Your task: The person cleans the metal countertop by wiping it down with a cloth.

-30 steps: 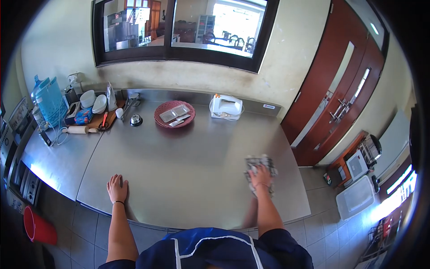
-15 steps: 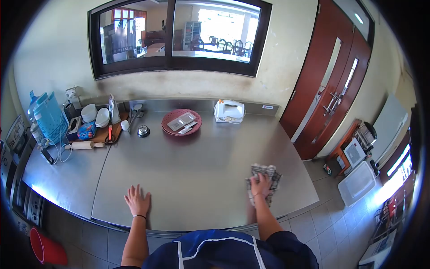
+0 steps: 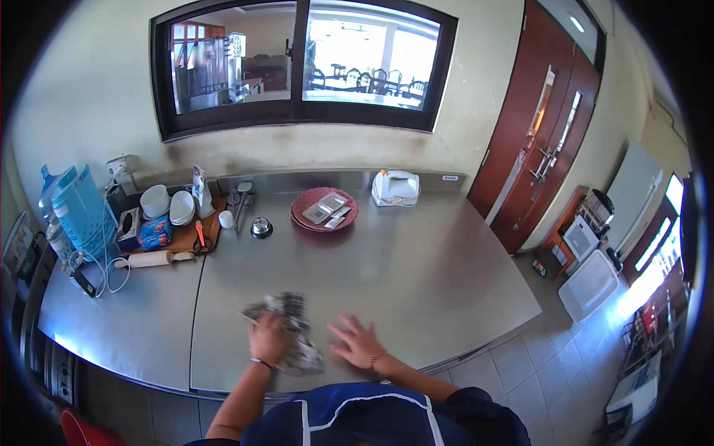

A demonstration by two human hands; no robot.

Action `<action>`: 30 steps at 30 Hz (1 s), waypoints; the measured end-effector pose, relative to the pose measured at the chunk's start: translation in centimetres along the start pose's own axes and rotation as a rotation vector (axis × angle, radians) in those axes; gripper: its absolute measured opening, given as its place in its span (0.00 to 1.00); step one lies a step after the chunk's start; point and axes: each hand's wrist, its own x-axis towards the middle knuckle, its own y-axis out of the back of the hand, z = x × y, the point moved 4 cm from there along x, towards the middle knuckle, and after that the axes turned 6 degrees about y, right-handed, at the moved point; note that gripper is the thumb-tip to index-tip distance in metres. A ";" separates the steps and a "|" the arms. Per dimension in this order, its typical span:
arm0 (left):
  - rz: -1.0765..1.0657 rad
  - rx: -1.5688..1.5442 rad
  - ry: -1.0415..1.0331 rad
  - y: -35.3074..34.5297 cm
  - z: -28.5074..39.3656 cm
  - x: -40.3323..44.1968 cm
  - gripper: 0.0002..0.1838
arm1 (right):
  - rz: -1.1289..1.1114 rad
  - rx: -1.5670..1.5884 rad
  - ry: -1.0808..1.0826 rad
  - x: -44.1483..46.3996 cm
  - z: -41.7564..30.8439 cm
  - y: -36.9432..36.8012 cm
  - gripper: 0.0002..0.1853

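Observation:
A crumpled checkered cloth (image 3: 301, 353) lies on the steel table (image 3: 416, 275) near its front edge. My left hand (image 3: 270, 338) is closed over the cloth and presses it against the steel; its fingertips are partly lost in the folds. Just right of the cloth, my right hand (image 3: 358, 343) is low over the tabletop with its fingers spread, slightly blurred and holding nothing. I cannot tell whether its palm touches the steel.
Along the back stand a pink basket (image 3: 305, 199) with small packages, a white hand mixer (image 3: 395, 188) and a call bell (image 3: 261, 227). At left are a rolling pin (image 3: 152, 259), white bowls (image 3: 181, 207), red-handled scissors (image 3: 199, 234) and a blue container (image 3: 82, 212).
The cloth has gone from under my right hand at the table's right to under my left hand. My right hand has come leftward, off the cloth. The view has shifted slightly.

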 end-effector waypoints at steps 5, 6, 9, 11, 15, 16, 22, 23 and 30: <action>0.244 0.072 0.391 4.2 -18.0 4.8 0.24 | 0.056 -0.106 -0.497 -6.6 9.1 -1.7 0.35; 0.322 0.106 0.435 4.5 -20.8 5.1 0.23 | 0.098 -0.086 -0.504 -7.8 9.9 -2.0 0.35; 0.354 0.065 0.562 5.6 -22.1 6.1 0.21 | 0.128 -0.078 -0.545 -8.0 9.4 -1.1 0.34; 0.379 0.080 0.532 5.2 -19.4 6.5 0.19 | 0.123 -0.080 -0.560 -7.9 8.8 -0.7 0.34; 0.330 -0.008 0.220 0.7 -13.4 8.6 0.21 | 0.134 -0.095 -0.557 -7.7 8.8 -0.6 0.34; 0.320 -0.066 0.134 0.6 -9.4 8.6 0.19 | 0.132 -0.099 -0.559 -7.7 8.8 -0.6 0.34; -0.049 -0.328 -0.354 -4.3 9.5 5.2 0.17 | 0.146 -0.069 -0.569 -7.8 8.5 -0.2 0.35; -0.158 -0.417 -0.398 -5.0 11.5 4.0 0.20 | 0.179 -0.051 -0.569 -7.9 8.9 -0.6 0.36; -0.598 -1.336 0.003 -5.9 10.5 2.6 0.29 | 0.357 0.153 -0.420 -4.9 5.3 0.5 0.38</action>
